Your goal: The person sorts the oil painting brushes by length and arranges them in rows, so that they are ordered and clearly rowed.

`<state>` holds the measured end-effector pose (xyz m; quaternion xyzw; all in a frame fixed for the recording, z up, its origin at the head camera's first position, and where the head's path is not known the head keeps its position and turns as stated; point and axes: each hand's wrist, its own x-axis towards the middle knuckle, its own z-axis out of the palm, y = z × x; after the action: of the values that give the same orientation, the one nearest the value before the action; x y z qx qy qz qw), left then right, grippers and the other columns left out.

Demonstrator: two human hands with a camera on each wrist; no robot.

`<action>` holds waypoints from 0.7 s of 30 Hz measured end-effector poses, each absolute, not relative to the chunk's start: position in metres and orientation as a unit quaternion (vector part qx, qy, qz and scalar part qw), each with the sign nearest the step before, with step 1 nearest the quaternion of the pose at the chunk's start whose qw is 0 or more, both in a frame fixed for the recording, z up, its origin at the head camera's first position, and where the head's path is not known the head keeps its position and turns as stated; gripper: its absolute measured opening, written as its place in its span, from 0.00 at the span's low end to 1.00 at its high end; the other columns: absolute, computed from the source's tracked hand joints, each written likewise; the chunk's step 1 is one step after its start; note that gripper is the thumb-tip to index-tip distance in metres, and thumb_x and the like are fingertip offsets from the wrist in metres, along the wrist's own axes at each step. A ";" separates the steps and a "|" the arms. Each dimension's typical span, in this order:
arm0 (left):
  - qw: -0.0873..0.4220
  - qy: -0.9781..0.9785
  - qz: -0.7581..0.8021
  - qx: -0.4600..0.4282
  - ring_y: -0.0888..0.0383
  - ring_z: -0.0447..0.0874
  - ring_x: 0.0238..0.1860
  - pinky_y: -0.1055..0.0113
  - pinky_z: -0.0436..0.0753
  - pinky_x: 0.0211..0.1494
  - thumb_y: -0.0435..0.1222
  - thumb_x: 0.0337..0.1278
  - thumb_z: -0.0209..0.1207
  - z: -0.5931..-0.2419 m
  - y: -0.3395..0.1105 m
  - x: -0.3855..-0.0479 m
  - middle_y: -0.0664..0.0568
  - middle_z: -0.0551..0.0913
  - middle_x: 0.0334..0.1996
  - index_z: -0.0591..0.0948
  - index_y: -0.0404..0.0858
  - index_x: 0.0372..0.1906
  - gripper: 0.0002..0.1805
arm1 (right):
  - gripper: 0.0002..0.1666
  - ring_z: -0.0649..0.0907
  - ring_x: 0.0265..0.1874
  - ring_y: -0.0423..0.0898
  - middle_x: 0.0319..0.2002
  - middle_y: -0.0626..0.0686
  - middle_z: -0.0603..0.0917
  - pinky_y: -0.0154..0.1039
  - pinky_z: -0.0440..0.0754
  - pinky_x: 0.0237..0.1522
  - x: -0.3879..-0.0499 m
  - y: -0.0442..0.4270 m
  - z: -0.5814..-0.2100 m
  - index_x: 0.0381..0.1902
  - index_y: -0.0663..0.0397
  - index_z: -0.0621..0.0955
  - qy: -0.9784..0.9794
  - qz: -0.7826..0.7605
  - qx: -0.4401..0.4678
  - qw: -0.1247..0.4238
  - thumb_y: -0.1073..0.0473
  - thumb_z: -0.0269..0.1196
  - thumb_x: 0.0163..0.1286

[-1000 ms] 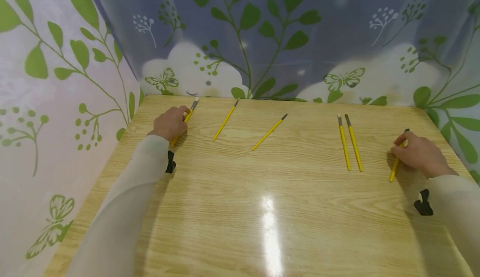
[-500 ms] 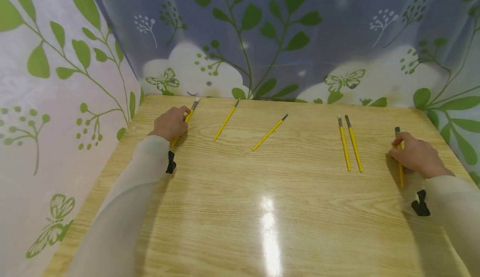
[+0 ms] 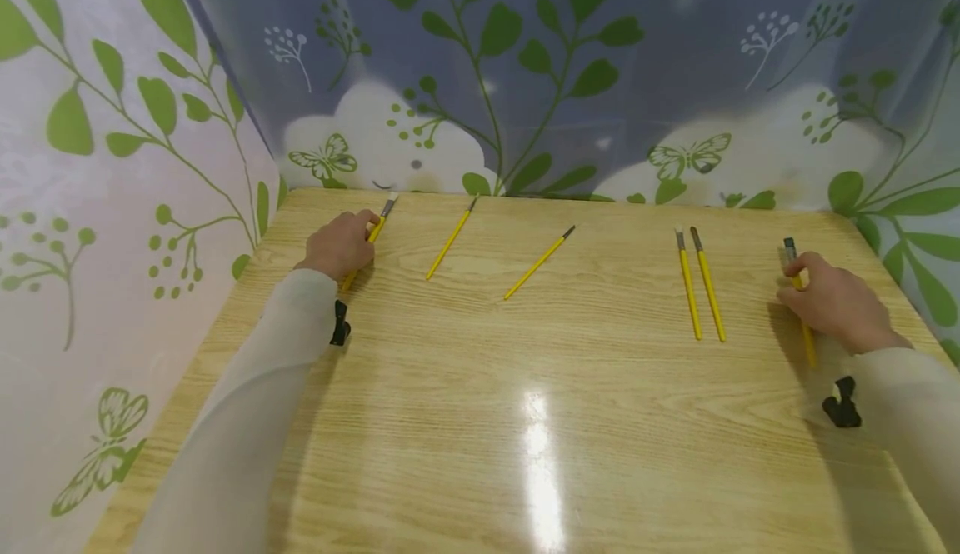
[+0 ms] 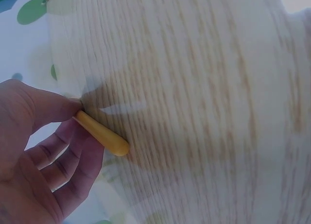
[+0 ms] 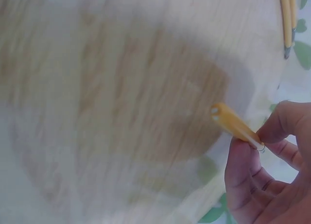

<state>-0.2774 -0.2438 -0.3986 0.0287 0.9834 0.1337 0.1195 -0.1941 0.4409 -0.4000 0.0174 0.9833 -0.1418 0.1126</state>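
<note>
At the table's left end my left hand (image 3: 339, 246) pinches a yellow-handled paintbrush (image 3: 381, 222), whose pale bristles point to the back wall. In the left wrist view the handle's rounded end (image 4: 114, 144) sticks out past the thumb and fingers. On the right, my right hand (image 3: 843, 300) pinches another yellow paintbrush (image 3: 808, 344) with dark, flat bristles, tilted slightly left at its tip. Its handle end (image 5: 228, 121) points toward the camera in the right wrist view. My fingers hide the middle of both brushes.
Two paintbrushes (image 3: 688, 291) (image 3: 708, 291) lie side by side left of my right hand. A thin paintbrush (image 3: 450, 244) and another slanting paintbrush (image 3: 538, 264) lie farther left on the wooden table (image 3: 450, 421). Leaf-patterned cloth (image 3: 525, 79) rises behind the table.
The brush in my right hand has swung so its bristle end moved left and its handle end right; it now stands slightly farther back. My left hand has stayed put.
</note>
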 end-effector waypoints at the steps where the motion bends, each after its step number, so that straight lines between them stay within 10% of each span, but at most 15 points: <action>1: 0.120 0.983 0.135 0.029 0.42 0.84 0.49 0.54 0.80 0.37 0.33 0.78 0.50 -0.398 -0.244 -0.277 0.37 0.80 0.67 0.67 0.41 0.83 0.32 | 0.34 0.82 0.37 0.66 0.54 0.82 0.79 0.57 0.79 0.34 -0.195 0.438 -0.399 0.71 0.71 0.66 0.984 -0.141 0.016 0.110 0.49 0.55 0.83; 21: 0.111 0.985 0.133 0.023 0.42 0.83 0.50 0.49 0.81 0.43 0.33 0.78 0.48 -0.403 -0.244 -0.277 0.38 0.79 0.67 0.66 0.42 0.84 0.32 | 0.32 0.87 0.29 0.52 0.58 0.82 0.79 0.45 0.82 0.28 -0.200 0.407 -0.395 0.72 0.70 0.66 0.978 -0.189 0.023 0.085 0.50 0.56 0.84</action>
<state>-0.2769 -0.2444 -0.4031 0.0228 0.9846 0.1331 0.1112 -0.2001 0.4067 -0.3954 0.0229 0.9780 -0.1895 0.0846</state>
